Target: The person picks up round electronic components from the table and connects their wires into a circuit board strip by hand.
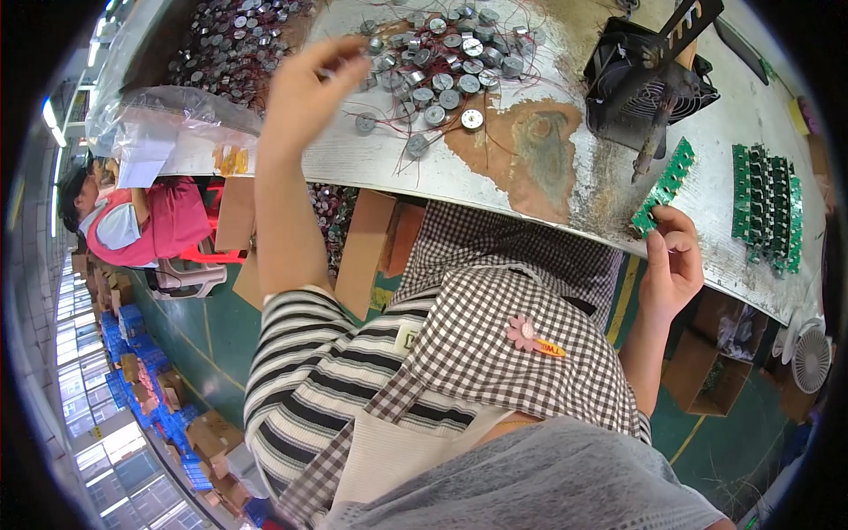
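Note:
My left hand (305, 97) reaches over the near left side of a pile of small round metal motors (442, 84) with thin red wires. Its thumb and fingers are curved and apart; I see nothing held between them, though the fingertips are close to the motors. At the table's front edge, my right hand (673, 261) pinches the lower end of a narrow green circuit board (667, 187), which tilts up to the right. Just left of the board's upper part, a soldering iron (654, 132) points its tip down.
A black fan (632, 84) stands behind the iron. More green circuit boards (767, 208) lie in rows at the right. Another motor heap (234, 53) fills the far left, beside clear plastic (177, 106). Cardboard boxes (707, 371) sit below the table. Another person (146, 216) sits at the left.

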